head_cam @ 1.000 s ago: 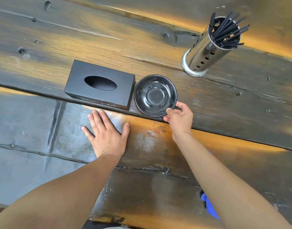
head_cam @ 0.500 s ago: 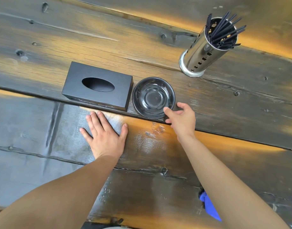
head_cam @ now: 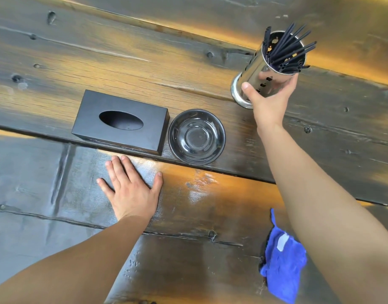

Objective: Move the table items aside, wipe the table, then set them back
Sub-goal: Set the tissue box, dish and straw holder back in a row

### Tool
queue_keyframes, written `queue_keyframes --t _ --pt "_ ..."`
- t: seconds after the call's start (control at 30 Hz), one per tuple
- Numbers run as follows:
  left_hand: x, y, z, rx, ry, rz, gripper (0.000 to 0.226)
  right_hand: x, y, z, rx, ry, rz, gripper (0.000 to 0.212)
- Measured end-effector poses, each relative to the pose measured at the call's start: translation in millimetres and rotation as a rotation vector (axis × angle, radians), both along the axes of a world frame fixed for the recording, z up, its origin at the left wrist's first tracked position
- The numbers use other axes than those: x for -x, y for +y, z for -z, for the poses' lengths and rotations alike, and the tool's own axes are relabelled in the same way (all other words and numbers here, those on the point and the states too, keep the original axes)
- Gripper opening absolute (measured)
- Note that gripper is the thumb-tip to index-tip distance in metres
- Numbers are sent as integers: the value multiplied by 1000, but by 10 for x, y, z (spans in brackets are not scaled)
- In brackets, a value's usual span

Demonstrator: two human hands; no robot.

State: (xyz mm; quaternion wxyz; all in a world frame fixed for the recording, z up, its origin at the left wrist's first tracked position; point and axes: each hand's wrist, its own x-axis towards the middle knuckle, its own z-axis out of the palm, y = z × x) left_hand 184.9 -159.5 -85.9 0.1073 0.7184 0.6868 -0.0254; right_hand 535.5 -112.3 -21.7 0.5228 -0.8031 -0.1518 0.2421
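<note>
Right hand (head_cam: 268, 99) shifted from black bowl (head_cam: 196, 137) to perforated steel holder (head_cam: 260, 77); fingers clamped around it. Left hand (head_cam: 131, 187) kept flat on surface (head_cam: 57, 189), fingers apart.

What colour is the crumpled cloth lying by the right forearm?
The crumpled cloth is bright blue with a pale label, in the head view.

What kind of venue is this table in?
Likely a café or eatery: a metal holder of black straws, a black tissue box and a small dark dish on a wooden table.
</note>
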Motion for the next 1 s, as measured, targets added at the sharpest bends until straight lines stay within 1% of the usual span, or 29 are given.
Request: queue_keyframes --t 0.07,0.1,0.2,0.3,0.37,0.4,0.53,0.67,1.0 --pt "4 0 2 -2 4 2 100 -39 73 -1 -20 -6 8 150" --pt "6 0 2 -2 6 1 100 -29 93 -34 -29 -9 20 145" --pt "-1 -1 -3 -8 8 -1 100 -16 113 -83 -82 -12 61 117" --pt "-9 -6 -10 -11 8 -1 99 -28 83 -94 -126 -28 73 95" --pt "-9 -7 -7 -11 16 -1 99 -7 24 -117 -147 -42 70 73" --pt "-9 -8 -4 -11 17 -2 99 9 -20 -131 -151 -51 70 68" --pt "-11 -1 6 -11 16 -5 99 113 -241 -166 -166 -70 76 65" --pt "-13 3 4 -14 10 -5 99 226 -534 -144 -188 -44 56 61" --pt "-13 -5 7 -16 13 -6 98 601 -1150 -212 -221 21 1 62"
